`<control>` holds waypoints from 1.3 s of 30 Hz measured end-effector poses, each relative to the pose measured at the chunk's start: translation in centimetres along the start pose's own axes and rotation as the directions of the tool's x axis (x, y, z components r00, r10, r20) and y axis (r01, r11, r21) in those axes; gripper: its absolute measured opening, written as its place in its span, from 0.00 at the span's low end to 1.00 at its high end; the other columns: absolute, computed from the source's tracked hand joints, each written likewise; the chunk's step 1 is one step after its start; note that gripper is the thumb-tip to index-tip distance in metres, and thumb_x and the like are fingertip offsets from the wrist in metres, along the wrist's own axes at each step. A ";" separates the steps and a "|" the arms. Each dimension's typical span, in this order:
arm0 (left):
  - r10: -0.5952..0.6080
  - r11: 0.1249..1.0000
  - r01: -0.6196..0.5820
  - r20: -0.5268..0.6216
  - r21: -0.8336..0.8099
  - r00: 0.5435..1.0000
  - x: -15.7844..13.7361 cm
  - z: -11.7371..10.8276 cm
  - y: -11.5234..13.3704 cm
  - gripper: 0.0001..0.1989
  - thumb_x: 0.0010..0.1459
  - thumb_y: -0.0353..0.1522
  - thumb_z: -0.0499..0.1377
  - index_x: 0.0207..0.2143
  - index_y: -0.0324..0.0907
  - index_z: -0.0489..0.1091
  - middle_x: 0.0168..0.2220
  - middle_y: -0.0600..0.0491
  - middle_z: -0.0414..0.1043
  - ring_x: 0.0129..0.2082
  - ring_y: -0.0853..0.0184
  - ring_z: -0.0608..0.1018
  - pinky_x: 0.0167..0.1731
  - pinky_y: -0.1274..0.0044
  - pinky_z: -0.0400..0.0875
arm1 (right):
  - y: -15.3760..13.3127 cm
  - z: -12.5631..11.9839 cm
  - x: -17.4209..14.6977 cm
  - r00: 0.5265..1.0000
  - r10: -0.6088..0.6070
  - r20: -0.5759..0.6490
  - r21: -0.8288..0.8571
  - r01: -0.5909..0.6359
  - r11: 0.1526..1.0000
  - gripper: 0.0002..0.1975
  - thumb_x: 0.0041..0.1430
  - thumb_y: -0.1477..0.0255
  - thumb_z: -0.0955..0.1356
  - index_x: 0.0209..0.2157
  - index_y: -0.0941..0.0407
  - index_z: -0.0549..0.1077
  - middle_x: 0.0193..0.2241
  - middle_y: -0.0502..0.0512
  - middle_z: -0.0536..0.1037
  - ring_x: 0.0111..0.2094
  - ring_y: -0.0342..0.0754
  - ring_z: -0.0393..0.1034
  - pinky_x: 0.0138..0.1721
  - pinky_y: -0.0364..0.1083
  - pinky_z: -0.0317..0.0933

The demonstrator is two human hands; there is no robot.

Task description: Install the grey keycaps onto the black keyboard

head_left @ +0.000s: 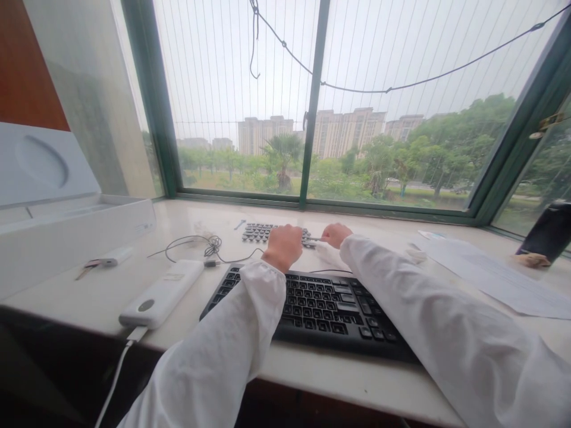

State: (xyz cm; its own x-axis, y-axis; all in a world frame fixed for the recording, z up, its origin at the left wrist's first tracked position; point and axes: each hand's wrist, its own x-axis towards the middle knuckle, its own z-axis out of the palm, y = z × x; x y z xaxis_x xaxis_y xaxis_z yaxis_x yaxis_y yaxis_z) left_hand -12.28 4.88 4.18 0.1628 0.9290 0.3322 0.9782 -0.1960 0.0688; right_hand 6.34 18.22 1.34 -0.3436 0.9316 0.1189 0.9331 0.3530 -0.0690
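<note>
A black keyboard (316, 303) lies near the front of the white sill, many of its key positions showing bare dark sockets. Behind it, rows of loose dark keycaps (259, 232) are laid out. My left hand (284, 246) is over the right part of these rows, its fingers curled and mostly hidden; what it grips cannot be made out. To its right, my right hand (336, 234) is closed around a thin stick-like tool (316, 239) that points left toward the keycaps. Crumpled white tissue (328, 254) lies just below that hand.
A white power bank (163, 294) with a plugged-in cable stands left of the keyboard. Near it are a coiled black cable (213, 245), a small white device (116, 257) and a white box (75, 232). Papers (495, 270) and a dark object (546, 232) are at right.
</note>
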 end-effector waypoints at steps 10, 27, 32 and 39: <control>0.320 0.892 -0.294 0.021 -0.344 0.947 -0.4 -0.2 1.4 0.20 0.54 0.44 0.61 0.45 0.44 0.75 0.41 0.52 0.79 0.40 0.65 0.78 0.44 0.74 0.68 | 1.3 -4.0 -13.3 0.940 -0.302 -0.160 0.140 0.325 0.935 0.14 0.59 0.60 0.66 0.34 0.53 0.80 0.30 0.51 0.81 0.30 0.46 0.70 0.36 0.46 0.60; 0.610 0.769 -0.315 0.491 -0.557 0.622 -3.1 -3.5 4.8 0.11 0.47 0.44 0.65 0.33 0.52 0.80 0.30 0.59 0.79 0.29 0.71 0.75 0.30 0.78 0.62 | -0.1 -4.5 -21.0 0.870 -0.489 0.065 0.406 0.425 0.809 0.12 0.57 0.59 0.68 0.32 0.51 0.80 0.25 0.48 0.79 0.25 0.42 0.68 0.28 0.42 0.58; 0.589 0.786 -0.317 0.487 -0.530 0.645 -3.2 -2.9 5.1 0.10 0.45 0.43 0.66 0.31 0.52 0.80 0.28 0.60 0.79 0.28 0.71 0.74 0.29 0.78 0.61 | -0.4 -4.0 -21.0 0.877 -0.479 0.021 0.329 0.447 0.832 0.09 0.56 0.61 0.70 0.31 0.50 0.80 0.25 0.46 0.80 0.25 0.42 0.69 0.33 0.43 0.59; 0.553 0.814 -0.303 0.500 -0.496 0.667 -3.1 -2.7 5.1 0.16 0.42 0.46 0.68 0.30 0.47 0.80 0.26 0.58 0.77 0.26 0.73 0.72 0.27 0.79 0.59 | -0.7 -4.1 -21.3 0.894 -0.447 0.022 0.320 0.417 0.851 0.09 0.54 0.61 0.71 0.30 0.51 0.80 0.26 0.47 0.80 0.30 0.43 0.69 0.41 0.45 0.58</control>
State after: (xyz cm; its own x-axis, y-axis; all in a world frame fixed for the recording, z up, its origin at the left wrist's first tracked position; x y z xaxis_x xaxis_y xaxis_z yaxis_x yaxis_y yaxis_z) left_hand -8.18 0.16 6.01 0.7140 0.6678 -0.2105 0.6825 -0.5967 0.4221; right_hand 13.44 -2.19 2.90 -0.7265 0.6775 0.1153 0.6164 0.7165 -0.3266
